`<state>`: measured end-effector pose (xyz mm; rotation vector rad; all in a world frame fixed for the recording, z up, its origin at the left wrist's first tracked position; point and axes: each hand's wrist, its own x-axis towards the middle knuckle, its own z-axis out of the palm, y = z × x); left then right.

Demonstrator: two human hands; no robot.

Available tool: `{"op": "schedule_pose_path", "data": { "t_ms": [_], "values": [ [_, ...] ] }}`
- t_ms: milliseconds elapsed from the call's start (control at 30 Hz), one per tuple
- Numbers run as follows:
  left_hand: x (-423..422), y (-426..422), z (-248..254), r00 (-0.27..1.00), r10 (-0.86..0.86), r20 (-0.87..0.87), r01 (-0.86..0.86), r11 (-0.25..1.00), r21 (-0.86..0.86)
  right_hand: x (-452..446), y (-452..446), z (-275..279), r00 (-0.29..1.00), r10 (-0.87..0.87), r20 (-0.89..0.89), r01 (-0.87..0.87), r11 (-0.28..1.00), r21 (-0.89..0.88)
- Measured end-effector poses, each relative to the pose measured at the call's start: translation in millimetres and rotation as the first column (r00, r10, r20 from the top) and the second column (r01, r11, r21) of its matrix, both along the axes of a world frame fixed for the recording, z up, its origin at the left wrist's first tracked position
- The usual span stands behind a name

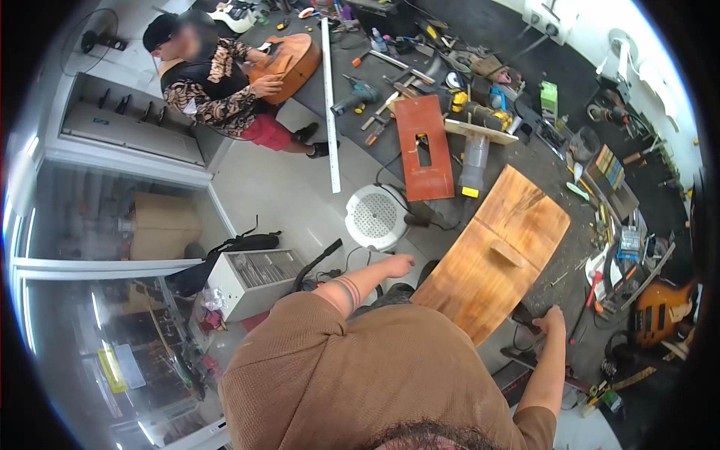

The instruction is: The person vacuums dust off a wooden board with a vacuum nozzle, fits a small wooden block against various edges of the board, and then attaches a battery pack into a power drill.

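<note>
A wooden board [480, 259] lies on the workbench in front of me, its near end jutting past the bench edge. Across its middle is a small wooden block [508, 253]. My left hand [400, 265] hangs in the air to the left of the board, fingers curled in and nothing visible in them. To the right of the board's near end, my right hand [552, 321] is low by the bench edge, its fingers bent around something too small to make out. Beyond the board lies a reddish-brown panel [424, 161] with a rectangular cutout.
A person [217, 82] across the room handles an acoustic guitar [296, 67]. A long white straightedge [330, 112], drills [491, 116] and many hand tools crowd the bench. A white stool [375, 217] stands on the floor left of the board. A sunburst guitar body [660, 311] sits far right.
</note>
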<state>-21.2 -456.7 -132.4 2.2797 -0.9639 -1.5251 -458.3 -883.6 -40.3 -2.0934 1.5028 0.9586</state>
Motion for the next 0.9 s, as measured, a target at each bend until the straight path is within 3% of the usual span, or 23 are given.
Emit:
{"op": "schedule_pose_path", "data": {
  "t_ms": [167, 267, 367, 567, 767, 900],
  "values": [
    [1.4, -38.6, 40.0, 1.000, 0.009, -0.015, -0.010, 0.998, -0.067, 2.0, 0.0, -2.6, 1.000, 0.011, -0.021, -0.011, 1.000, 0.006],
    [6.6, -35.0, 35.5, 1.000, -0.005, -0.011, 0.005, 0.999, -0.045, 2.0, -3.1, -3.2, 0.999, 0.000, -0.051, 0.001, 1.000, 0.018],
    [14.2, -11.2, -0.9, 0.998, -0.048, 0.036, 0.048, 0.999, -0.006, 2.4, -1.9, -2.2, 0.998, -0.023, -0.050, 0.025, 0.999, 0.029],
    [25.4, 22.7, 11.2, 0.989, -0.139, 0.056, 0.126, 0.972, 0.197, 3.3, -3.4, -4.5, 0.998, -0.025, -0.055, 0.026, 0.999, 0.022],
    [29.8, 39.1, -3.1, 0.985, -0.173, 0.005, 0.169, 0.969, 0.179, 2.6, -3.8, -5.9, 0.997, 0.014, -0.072, -0.012, 0.999, 0.030],
    [21.8, 22.4, 15.6, 0.990, -0.142, 0.006, 0.137, 0.968, 0.210, 2.0, -3.4, -6.3, 0.997, 0.030, -0.076, -0.028, 0.999, 0.021]
  ]
}}
